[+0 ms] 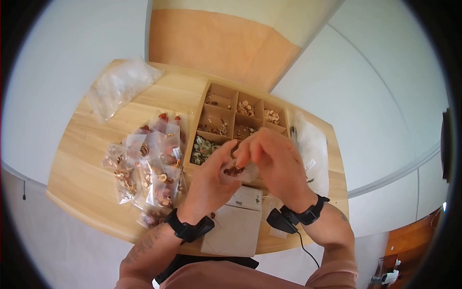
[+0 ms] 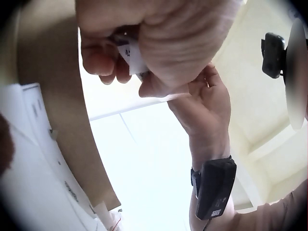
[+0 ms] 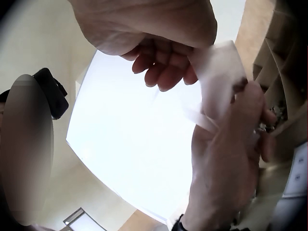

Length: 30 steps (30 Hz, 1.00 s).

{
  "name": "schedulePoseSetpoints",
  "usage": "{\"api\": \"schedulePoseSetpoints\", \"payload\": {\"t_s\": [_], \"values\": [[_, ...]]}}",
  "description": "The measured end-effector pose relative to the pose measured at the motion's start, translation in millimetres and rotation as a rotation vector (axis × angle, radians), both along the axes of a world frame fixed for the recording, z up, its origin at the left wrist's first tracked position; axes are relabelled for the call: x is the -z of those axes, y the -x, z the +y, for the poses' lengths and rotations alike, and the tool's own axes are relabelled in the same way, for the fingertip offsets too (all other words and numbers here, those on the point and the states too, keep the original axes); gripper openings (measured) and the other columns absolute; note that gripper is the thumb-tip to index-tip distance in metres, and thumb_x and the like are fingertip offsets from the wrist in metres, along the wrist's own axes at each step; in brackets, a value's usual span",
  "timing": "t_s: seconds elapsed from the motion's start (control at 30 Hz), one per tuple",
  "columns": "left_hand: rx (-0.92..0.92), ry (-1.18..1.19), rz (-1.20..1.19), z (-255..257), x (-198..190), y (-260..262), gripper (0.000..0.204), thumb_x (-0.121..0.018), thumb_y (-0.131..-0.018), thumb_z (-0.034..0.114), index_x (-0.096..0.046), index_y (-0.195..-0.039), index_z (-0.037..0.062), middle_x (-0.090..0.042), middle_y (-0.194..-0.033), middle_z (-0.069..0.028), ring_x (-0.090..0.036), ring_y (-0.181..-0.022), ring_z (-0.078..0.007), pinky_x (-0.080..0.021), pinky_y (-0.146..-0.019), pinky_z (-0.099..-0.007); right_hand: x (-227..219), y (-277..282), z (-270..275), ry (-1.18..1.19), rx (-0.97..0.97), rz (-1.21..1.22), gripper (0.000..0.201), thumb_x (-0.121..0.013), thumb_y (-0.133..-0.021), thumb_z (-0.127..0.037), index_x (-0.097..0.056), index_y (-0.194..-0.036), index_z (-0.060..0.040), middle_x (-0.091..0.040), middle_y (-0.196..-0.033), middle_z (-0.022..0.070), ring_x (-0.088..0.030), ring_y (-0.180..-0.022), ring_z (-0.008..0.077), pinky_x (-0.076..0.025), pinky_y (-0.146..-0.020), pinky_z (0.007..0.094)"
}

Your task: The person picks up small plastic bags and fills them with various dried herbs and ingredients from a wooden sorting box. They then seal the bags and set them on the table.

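Note:
A small translucent bag (image 1: 248, 174) with brown dried pieces (image 1: 234, 170) in it is held up above the table. My left hand (image 1: 211, 183) grips its left side, thumb and fingers round it; the left hand (image 3: 231, 144) shows this in the right wrist view too. My right hand (image 1: 279, 166) is at the bag's other side with bent fingers. In the right wrist view the bag (image 3: 219, 72) reaches up to the right hand (image 3: 149, 29), its edge at the thumb side; the pinching fingertips are partly hidden. A printed label (image 2: 134, 60) shows under my left hand in the left wrist view.
Behind the hands stands a divided cardboard box (image 1: 235, 114) with dried pieces in its compartments. Filled bags (image 1: 163, 178) are heaped on the left, an empty-looking plastic bag (image 1: 122, 86) behind them. A white flat box (image 1: 233, 231) lies near the front edge; a large plastic bag (image 1: 313, 154) is at right.

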<state>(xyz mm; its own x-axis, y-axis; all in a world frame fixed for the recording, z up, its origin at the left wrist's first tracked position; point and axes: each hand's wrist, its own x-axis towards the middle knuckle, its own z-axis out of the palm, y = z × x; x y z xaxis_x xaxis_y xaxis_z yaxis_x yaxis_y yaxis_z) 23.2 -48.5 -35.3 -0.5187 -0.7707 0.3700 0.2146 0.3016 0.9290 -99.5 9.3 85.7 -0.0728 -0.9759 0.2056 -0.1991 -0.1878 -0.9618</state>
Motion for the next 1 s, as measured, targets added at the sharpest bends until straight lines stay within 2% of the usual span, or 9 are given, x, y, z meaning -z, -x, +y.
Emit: {"api": "schedulePoseSetpoints", "payload": {"t_s": [0.1,0.2,0.3,0.4,0.5,0.6,0.7,0.8,1.0], "values": [[0.027,-0.022,-0.11,2,-10,-8,0.06,-0.073,-0.074,0.0,-0.056,-0.131,0.0052,-0.061,-0.095,-0.0122,-0.064,-0.083,-0.0255,-0.053,-0.075,-0.0323,0,13,-10,0.069,0.062,-0.343,0.029,-0.043,-0.105,-0.02,-0.054,-0.087,0.0,-0.06,-0.088,0.0091,-0.058,-0.082,0.0172,-0.048,-0.084,0.0323],[0.069,0.09,-0.056,2,-4,-7,0.057,-0.073,-0.074,0.0,-0.058,-0.128,0.0051,-0.062,-0.097,-0.0131,-0.064,-0.082,-0.0274,-0.053,-0.074,-0.0333,0,32,-34,0.028,0.145,-0.372,0.028,-0.043,-0.104,-0.021,-0.057,-0.091,0.0001,-0.062,-0.093,0.0099,-0.06,-0.086,0.0186,-0.05,-0.083,0.035],[0.132,0.14,-0.086,1,-11,-11,0.053,-0.067,-0.076,-0.007,-0.059,-0.128,0.0035,-0.059,-0.099,-0.0085,-0.063,-0.086,-0.0148,-0.055,-0.079,-0.0274,17,47,-71,-0.202,0.201,-0.219,0.031,-0.047,-0.103,-0.026,-0.06,-0.096,0.0011,-0.063,-0.093,0.0081,-0.062,-0.084,0.0189,-0.053,-0.079,0.0359],[0.198,0.103,-0.119,1,-13,-12,0.05,-0.069,-0.074,-0.006,-0.062,-0.123,0.0031,-0.06,-0.098,-0.011,-0.064,-0.085,-0.0192,-0.054,-0.077,-0.0284,48,61,-107,-0.386,0.046,0.213,0.035,-0.047,-0.102,-0.028,-0.063,-0.105,0.0033,-0.067,-0.1,0.016,-0.066,-0.088,0.029,-0.054,-0.081,0.0417],[0.181,0.144,-0.066,0,-15,-12,0.051,-0.073,-0.07,-0.002,-0.063,-0.12,0.0054,-0.061,-0.093,-0.0115,-0.063,-0.081,-0.0289,-0.053,-0.072,-0.0349,76,63,-139,-0.238,-0.191,1.074,0.03,-0.052,-0.095,-0.02,-0.065,-0.101,0.0068,-0.068,-0.098,0.0261,-0.067,-0.091,0.0365,-0.055,-0.081,0.0421],[0.194,0.13,-0.098,-1,-18,-14,0.052,-0.073,-0.069,-0.002,-0.063,-0.12,0.0056,-0.06,-0.092,-0.0117,-0.062,-0.08,-0.0298,-0.052,-0.071,-0.0357,87,51,-160,-0.431,-0.238,1.353,0.028,-0.054,-0.089,-0.016,-0.067,-0.099,0.0061,-0.065,-0.097,0.0317,-0.065,-0.095,0.0418,-0.053,-0.083,0.0458],[0.181,0.152,-0.09,-4,-16,-13,0.053,-0.074,-0.068,-0.001,-0.063,-0.12,0.0059,-0.059,-0.09,-0.0118,-0.061,-0.08,-0.0305,-0.052,-0.07,-0.0366,89,45,-170,-0.503,-0.204,1.317,0.028,-0.053,-0.088,-0.017,-0.069,-0.1,0.0041,-0.067,-0.097,0.0293,-0.065,-0.094,0.0429,-0.052,-0.086,0.0478],[0.18,0.141,-0.096,-4,-15,-14,0.053,-0.071,-0.069,-0.004,-0.063,-0.12,0.0036,-0.057,-0.088,-0.0106,-0.06,-0.076,-0.0232,-0.05,-0.068,-0.0303,97,46,-178,-0.568,-0.163,1.167,0.031,-0.055,-0.089,-0.019,-0.069,-0.107,0.0022,-0.068,-0.103,0.0282,-0.065,-0.097,0.0417,-0.051,-0.088,0.0462],[0.151,0.2,-0.074,-5,-14,-12,0.053,-0.072,-0.068,-0.004,-0.064,-0.12,0.0045,-0.057,-0.086,-0.0101,-0.058,-0.073,-0.0236,-0.049,-0.066,-0.0311,99,53,-177,-0.571,-0.223,0.817,0.037,-0.06,-0.086,-0.024,-0.069,-0.112,0.0007,-0.069,-0.109,0.0237,-0.066,-0.104,0.0354,-0.051,-0.089,0.0401]]}}
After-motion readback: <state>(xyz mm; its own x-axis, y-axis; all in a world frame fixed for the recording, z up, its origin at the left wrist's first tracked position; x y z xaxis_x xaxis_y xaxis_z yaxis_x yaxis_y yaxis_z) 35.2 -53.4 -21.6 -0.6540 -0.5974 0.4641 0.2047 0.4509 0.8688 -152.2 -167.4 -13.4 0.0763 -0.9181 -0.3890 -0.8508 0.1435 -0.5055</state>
